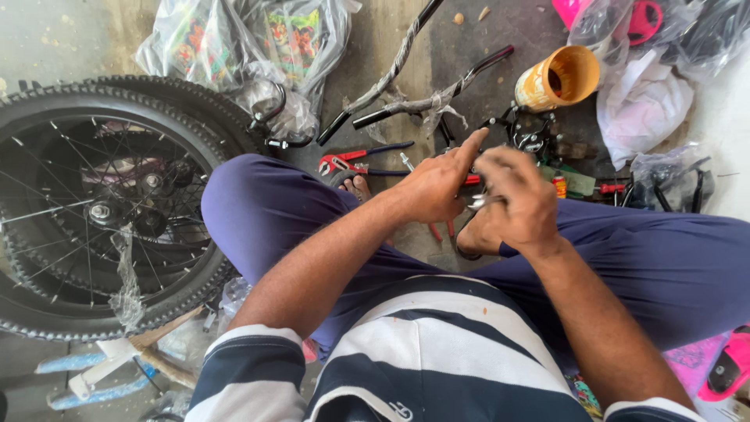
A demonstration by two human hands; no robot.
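I sit cross-legged on the floor in purple trousers and a striped shirt. My left hand (434, 184) and my right hand (517, 199) meet above my feet, fingers pinched together around a small shiny metal part (477, 202) that is mostly hidden between them. My left index finger points up and away. Red-handled pliers (361, 160) lie on the floor just beyond my left hand. A black metal bicycle part (528, 133) lies just past my right hand.
Two knobby bicycle wheels (94, 211) lie stacked at my left. Wrapped black handlebars (426, 98), plastic bags (250, 47), an orange tub (558, 76) on its side and small tools (601, 186) are scattered ahead. Pink parts (726, 367) lie at the lower right.
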